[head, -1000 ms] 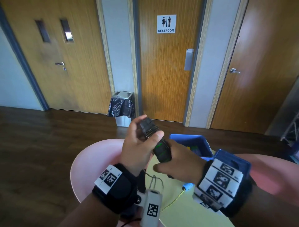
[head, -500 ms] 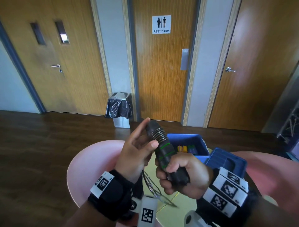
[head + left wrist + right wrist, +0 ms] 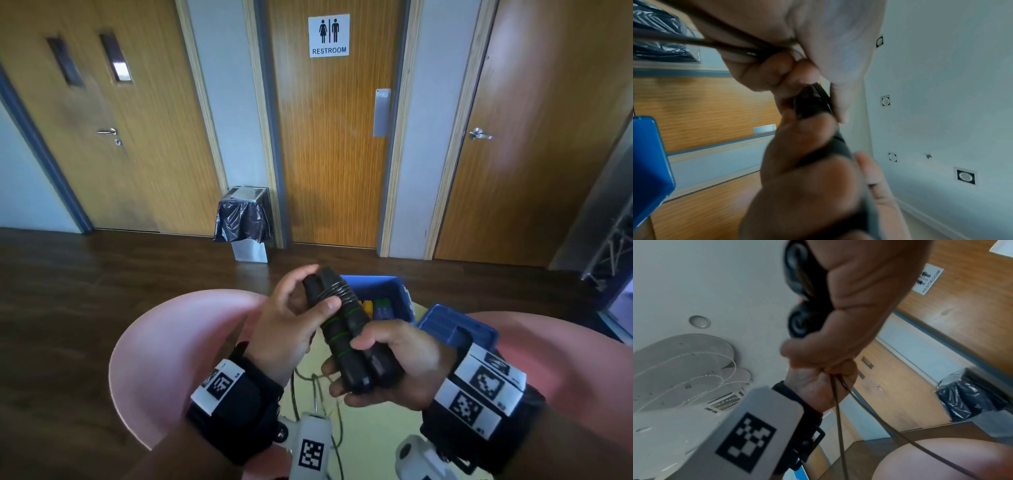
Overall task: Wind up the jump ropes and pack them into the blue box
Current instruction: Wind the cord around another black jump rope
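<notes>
Two black jump rope handles [image 3: 346,329] with green rings lie side by side, held up over the table. Dark rope is coiled round their upper part. My right hand [image 3: 346,365] grips their lower ends, whose round butts [image 3: 799,321] show in the right wrist view. My left hand [image 3: 310,293] curls over the top of the handles, thumb pressed on the coils. Loose rope strands [image 3: 318,387] hang from its palm, and they cross the palm [image 3: 715,43] in the left wrist view. The blue box [image 3: 394,291] stands open just behind the hands, colourful items inside.
The box's blue lid [image 3: 455,329] lies to the right of it on the pale yellow table [image 3: 370,442]. Pink chairs [image 3: 171,342] flank the table on both sides. A bin with a black liner [image 3: 245,222] stands by the wooden doors.
My left fingers, stretched out half a second ago, now curl over the top of the handles. The second handle now shows beside the first one.
</notes>
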{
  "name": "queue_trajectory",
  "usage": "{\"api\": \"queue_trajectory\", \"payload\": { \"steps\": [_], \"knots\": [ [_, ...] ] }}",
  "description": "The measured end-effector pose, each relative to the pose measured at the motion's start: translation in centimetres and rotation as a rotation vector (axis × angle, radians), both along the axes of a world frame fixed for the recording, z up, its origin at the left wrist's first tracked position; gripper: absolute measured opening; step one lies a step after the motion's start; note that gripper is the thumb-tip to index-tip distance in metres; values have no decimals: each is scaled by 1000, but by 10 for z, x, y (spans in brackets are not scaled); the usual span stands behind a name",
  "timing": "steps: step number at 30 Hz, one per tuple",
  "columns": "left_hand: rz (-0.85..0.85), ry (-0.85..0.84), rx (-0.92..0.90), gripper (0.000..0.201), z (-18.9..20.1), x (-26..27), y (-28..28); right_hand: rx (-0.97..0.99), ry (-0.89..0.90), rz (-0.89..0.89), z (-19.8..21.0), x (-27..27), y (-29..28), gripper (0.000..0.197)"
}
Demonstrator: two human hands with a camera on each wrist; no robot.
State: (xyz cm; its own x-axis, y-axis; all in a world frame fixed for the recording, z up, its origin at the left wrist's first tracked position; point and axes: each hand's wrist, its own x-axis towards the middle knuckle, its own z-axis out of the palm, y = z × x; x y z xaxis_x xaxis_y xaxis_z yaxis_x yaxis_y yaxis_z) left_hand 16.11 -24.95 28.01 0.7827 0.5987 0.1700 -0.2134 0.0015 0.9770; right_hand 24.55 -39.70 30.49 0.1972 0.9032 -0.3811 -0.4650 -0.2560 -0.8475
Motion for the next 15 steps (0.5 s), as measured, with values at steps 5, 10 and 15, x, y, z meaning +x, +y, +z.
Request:
{"api": "queue_trajectory", "payload": {
  "steps": [5, 10, 15],
  "knots": [
    [-43, -19, 36, 53, 5, 29, -41, 60, -97, -155, 1, 27, -38, 41],
    [-147, -31, 78, 66, 11, 49, -73, 117, -28, -157, -3, 53, -75, 46],
    [-180, -34, 50, 68, 12, 75, -111, 133, 67, -81, -5, 79, -112, 49]
  ]
}}
